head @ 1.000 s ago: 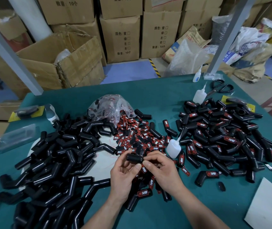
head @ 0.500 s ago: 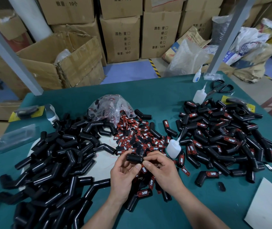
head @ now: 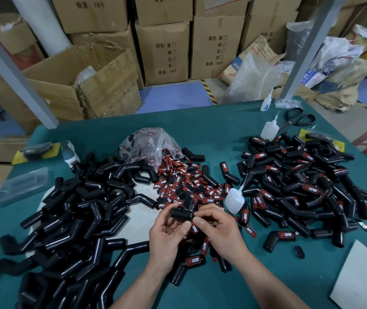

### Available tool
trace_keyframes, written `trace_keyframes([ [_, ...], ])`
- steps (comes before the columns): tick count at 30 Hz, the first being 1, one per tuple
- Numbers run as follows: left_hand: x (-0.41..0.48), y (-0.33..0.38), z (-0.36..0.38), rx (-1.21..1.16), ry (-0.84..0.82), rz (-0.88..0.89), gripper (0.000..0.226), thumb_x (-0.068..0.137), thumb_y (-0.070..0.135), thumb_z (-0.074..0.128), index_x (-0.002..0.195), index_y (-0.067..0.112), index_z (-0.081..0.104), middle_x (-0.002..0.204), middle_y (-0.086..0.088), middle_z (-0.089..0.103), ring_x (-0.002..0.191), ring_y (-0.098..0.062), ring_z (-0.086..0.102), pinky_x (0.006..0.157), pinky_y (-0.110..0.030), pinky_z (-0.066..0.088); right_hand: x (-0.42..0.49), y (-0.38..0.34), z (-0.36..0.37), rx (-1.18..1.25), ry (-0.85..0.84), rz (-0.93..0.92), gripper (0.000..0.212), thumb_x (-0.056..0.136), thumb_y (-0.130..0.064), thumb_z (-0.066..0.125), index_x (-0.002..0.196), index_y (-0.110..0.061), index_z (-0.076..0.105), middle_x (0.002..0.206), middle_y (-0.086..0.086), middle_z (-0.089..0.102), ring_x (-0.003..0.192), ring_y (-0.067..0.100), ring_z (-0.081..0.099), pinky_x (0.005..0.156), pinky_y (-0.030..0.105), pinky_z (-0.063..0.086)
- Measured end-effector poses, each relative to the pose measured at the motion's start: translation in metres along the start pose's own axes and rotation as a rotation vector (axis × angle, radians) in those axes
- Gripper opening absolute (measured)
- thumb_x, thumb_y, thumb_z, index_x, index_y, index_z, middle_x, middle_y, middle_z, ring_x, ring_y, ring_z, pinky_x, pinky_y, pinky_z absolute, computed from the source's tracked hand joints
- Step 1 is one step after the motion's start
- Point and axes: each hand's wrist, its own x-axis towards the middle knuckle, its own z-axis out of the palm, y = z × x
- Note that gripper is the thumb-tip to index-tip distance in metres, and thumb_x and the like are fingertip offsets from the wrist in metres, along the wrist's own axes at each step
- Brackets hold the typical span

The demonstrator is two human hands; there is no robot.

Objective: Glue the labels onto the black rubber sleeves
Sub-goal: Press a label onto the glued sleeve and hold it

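Observation:
My left hand (head: 167, 239) grips a black rubber sleeve (head: 181, 213) above the table's near middle. My right hand (head: 219, 228) meets it at the sleeve's right end, fingers pinched there; whether a label sits between them is hidden. A heap of red-and-black labels (head: 189, 186) lies just beyond the hands, spilling from a clear bag (head: 149, 143). Plain black sleeves (head: 77, 208) are piled on the left, labelled sleeves (head: 300, 186) on the right. A white glue bottle (head: 234, 199) stands right of the label heap.
The green table (head: 211, 128) carries two more glue bottles (head: 269, 130), black scissors (head: 298, 119) at the far right, a white card (head: 365, 277) at the near right and a clear packet (head: 22, 186) at the left. Cardboard boxes (head: 162, 50) stand behind.

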Motion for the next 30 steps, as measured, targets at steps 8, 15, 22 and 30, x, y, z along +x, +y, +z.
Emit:
trace_keyframes([
  [8, -0.0002, 0.0001, -0.0014, 0.001, -0.005, 0.002, 0.052, 0.078, 0.003, 0.080, 0.119, 0.034, 0.073, 0.108, -0.007, 0.078, 0.102, -0.015, 0.073, 0.088, -0.020, 0.056, -0.0002, -0.0020, -0.0004, 0.003, -0.005, 0.009, 0.008, 0.087, -0.032, 0.073, 0.095, -0.031, 0.076, 0.099, -0.006, 0.069, 0.098, 0.021, 0.067, 0.085, 0.024, 0.051],
  [15, -0.0005, 0.0004, -0.0018, -0.011, -0.006, -0.007, 0.050, 0.075, 0.013, 0.086, 0.119, 0.033, 0.073, 0.109, -0.009, 0.077, 0.103, -0.017, 0.073, 0.088, -0.021, 0.056, -0.0010, -0.0035, -0.0003, 0.008, -0.005, 0.008, 0.009, 0.087, -0.032, 0.073, 0.095, -0.033, 0.076, 0.099, -0.007, 0.069, 0.097, 0.020, 0.067, 0.085, 0.024, 0.052],
  [22, 0.0008, -0.0021, -0.0034, -0.010, 0.004, -0.020, 0.050, 0.073, 0.015, 0.088, 0.117, 0.032, 0.073, 0.103, -0.006, 0.077, 0.099, -0.017, 0.073, 0.087, -0.022, 0.056, -0.0009, -0.0014, -0.0009, 0.003, -0.006, 0.005, 0.008, 0.087, -0.029, 0.073, 0.095, -0.027, 0.076, 0.098, -0.005, 0.069, 0.097, 0.021, 0.067, 0.085, 0.024, 0.051],
  [30, 0.0005, -0.0024, -0.0026, -0.014, 0.001, -0.007, 0.050, 0.078, 0.000, 0.079, 0.117, 0.032, 0.073, 0.105, -0.007, 0.077, 0.100, -0.016, 0.073, 0.087, -0.021, 0.056, -0.0004, -0.0020, -0.0008, -0.009, -0.005, -0.006, 0.008, 0.087, -0.026, 0.074, 0.094, -0.030, 0.076, 0.098, -0.008, 0.069, 0.096, 0.019, 0.067, 0.085, 0.022, 0.050],
])
